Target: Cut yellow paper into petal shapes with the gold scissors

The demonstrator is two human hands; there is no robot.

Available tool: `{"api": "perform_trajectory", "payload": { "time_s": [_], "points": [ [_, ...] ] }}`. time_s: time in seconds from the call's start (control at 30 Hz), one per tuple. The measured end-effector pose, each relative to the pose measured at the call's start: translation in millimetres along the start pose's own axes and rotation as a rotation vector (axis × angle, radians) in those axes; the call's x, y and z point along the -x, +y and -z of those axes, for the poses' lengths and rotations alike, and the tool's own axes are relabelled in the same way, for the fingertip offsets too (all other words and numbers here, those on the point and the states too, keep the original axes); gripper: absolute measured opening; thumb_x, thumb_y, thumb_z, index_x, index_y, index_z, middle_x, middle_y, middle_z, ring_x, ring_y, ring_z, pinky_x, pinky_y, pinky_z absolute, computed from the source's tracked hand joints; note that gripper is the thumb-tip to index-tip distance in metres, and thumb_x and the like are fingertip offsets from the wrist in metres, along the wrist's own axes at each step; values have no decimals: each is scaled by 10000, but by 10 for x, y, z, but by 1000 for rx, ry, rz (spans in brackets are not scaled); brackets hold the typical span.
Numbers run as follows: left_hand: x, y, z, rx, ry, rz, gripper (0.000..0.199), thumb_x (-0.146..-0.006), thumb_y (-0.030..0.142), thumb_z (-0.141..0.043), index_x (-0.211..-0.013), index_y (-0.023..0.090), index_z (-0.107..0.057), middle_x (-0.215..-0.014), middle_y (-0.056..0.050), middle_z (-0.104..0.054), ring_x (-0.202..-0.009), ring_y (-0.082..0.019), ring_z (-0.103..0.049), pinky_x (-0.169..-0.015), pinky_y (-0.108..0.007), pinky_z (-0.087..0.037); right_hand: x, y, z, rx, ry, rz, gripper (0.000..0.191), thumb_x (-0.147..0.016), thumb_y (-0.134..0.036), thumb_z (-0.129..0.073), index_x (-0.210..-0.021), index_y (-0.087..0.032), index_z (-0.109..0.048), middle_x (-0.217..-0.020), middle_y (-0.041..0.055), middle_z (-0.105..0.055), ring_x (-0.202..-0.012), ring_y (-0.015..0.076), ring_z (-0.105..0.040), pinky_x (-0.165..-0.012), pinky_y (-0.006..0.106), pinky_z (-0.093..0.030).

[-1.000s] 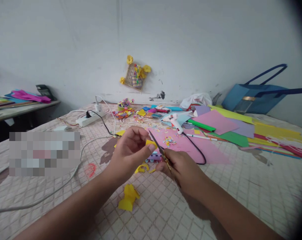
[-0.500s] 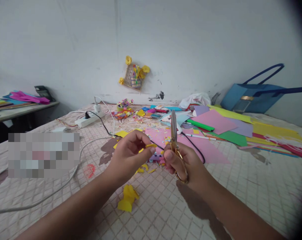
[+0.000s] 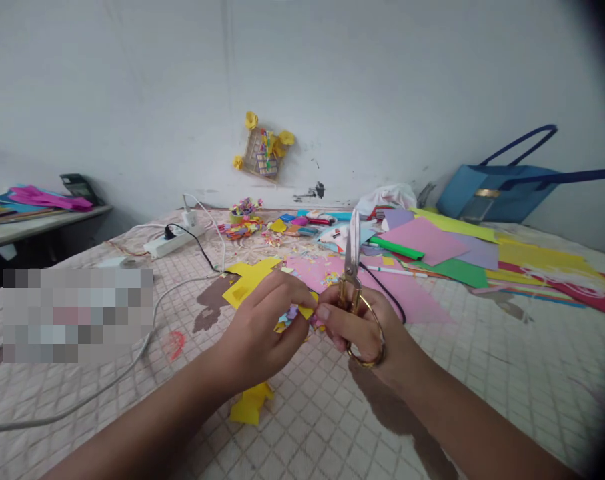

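Note:
Between its thumb and fingers, my left hand [image 3: 269, 327] pinches a small yellow paper piece [image 3: 309, 305]. The fingertips of my right hand [image 3: 365, 327] are at the right edge of that piece. Gold-handled scissors [image 3: 353, 267] are gripped in my right hand, with the blades pointing up and away. Behind my left hand lies a larger yellow sheet [image 3: 249, 279]. A crumpled yellow scrap [image 3: 252, 405] rests on the patterned cloth [image 3: 312, 427] nearer to me. Small colored scraps are partly hidden behind the hands.
Pink paper [image 3: 412, 300] and stacked colored sheets [image 3: 427, 240] spread to the right. A blue bag [image 3: 502, 193] stands at the back right. A white power strip [image 3: 175, 241] with cables sits at the left. A decorated frame [image 3: 265, 155] hangs on the wall.
My left hand has turned, its fingers now curled over the yellow piece, and the two hands have come together. The scissors' handles show from another angle. The view has shifted slightly.

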State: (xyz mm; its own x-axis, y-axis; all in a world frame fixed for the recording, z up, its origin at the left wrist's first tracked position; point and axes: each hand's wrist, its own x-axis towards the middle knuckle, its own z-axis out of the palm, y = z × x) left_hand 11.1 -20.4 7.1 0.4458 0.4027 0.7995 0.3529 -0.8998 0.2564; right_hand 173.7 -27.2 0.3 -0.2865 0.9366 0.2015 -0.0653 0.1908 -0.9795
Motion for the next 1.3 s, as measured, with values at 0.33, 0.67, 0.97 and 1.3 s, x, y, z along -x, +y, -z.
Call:
{"api": "perform_trajectory", "payload": {
  "time_s": [0.33, 0.67, 0.97, 1.3],
  "points": [
    [32, -4, -22, 180, 15, 180, 259, -765, 54, -529, -976, 199, -566, -817, -32, -612, -749, -139, -570, -679, -273, -442, 1, 39, 8, -37, 18, 17, 141, -742, -301, -594, -692, -177, -549, -407, -78, -455, -357, 68, -396, -384, 201, -312],
    [34, 10, -86, 585, 31, 651, 65, -750, 210, -614, -773, 158, -583, -727, -25, -619, -681, -131, -575, -624, -253, -451, -6, 59, 23, 145, 55, 52, 286, -819, -434, -517, -666, -200, -454, -472, -69, -405, -408, 84, -368, -406, 215, -298],
    [-63, 3, -56, 1023, 304, 894, 121, -683, 181, -685, -683, 142, -570, -622, 4, -629, -609, -97, -587, -616, -218, -441, 39, 75, 25, 725, -32, 132, 225, -896, -394, -393, -770, -208, -407, -665, -17, -458, -587, 141, -408, -507, 258, -299],
    [-57, 15, -53, 1101, 316, 929, 101, -661, 186, -691, -647, 137, -603, -609, 3, -616, -590, -91, -561, -589, -216, -421, 37, 130, 18, 889, -102, 120, 207, -870, -374, -467, -766, -201, -424, -681, -7, -521, -590, 147, -456, -503, 255, -297]
  ]
}}
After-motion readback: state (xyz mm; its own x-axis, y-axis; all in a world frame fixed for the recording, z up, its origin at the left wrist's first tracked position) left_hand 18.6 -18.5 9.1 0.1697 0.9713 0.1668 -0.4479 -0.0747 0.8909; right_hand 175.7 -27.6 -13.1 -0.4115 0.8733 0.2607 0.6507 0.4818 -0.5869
